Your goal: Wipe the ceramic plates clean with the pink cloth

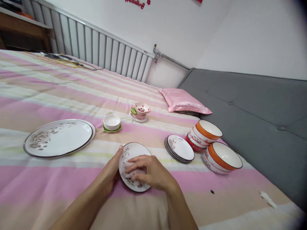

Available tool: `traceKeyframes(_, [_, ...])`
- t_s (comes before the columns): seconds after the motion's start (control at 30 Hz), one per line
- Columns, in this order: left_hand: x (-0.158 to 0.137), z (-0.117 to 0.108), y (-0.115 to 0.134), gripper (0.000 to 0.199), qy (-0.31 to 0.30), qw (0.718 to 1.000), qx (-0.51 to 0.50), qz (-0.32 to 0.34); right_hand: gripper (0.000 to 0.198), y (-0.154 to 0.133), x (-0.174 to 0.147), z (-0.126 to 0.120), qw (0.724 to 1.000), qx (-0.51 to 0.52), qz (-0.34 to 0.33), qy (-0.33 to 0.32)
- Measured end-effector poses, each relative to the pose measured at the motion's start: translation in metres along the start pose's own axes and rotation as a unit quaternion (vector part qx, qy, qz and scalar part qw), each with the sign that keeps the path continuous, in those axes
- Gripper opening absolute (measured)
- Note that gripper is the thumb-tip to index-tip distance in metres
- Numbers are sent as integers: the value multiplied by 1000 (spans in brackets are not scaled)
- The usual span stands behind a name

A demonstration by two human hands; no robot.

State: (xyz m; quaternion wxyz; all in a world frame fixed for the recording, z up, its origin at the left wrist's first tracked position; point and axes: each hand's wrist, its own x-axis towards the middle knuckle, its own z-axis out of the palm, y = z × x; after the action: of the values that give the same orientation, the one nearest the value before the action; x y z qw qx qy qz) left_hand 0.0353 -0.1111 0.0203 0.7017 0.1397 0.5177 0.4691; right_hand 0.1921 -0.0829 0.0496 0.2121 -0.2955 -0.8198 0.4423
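Note:
A round white plate (137,149) with a dark rim and a brown floral pattern is low in the middle of the view. My left hand (112,171) grips its left edge, thumb along the rim and fingers hidden underneath. Over the plate, my right hand (153,172) presses a crumpled white tissue or cloth (127,174) against the surface. The fingers are bent over it, covering much of it. To the right lies a stack of similar small plates (183,148).
Striped bedding (72,188) lies under everything. A large oval platter (64,139) is left; small white bowls (112,120) and pink dishes (142,108) stand farther back. Orange-rimmed bowls (218,164) sit right, near a grey headboard (259,105). A pink pillow (184,99) lies behind.

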Motion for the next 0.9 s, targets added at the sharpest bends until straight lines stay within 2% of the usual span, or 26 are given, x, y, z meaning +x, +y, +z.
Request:
traceKeyframes(0.2, [1, 1, -1, 57, 1, 1000, -17, 20, 31, 6, 15, 20, 990, -78, -47, 103])
traceKeyframes(0.4, [0, 3, -1, 54, 9, 999, -18, 30, 31, 15, 22, 29, 978, -142, -43, 149])
traceKeyframes(0.6, [-1, 5, -1, 54, 6, 999, -21, 36, 35, 29, 25, 29, 958, -215, 20, 189])
traceKeyframes(0.73, [0, 4, -1, 57, 0, 999, -9, 38, 36, 35, 24, 27, 940, -251, 96, 210])
traceKeyframes(0.9, [-2, 4, 0, 64, 1, 999, 28, 22, 37, 22, 13, 18, 926, -283, 177, 174])
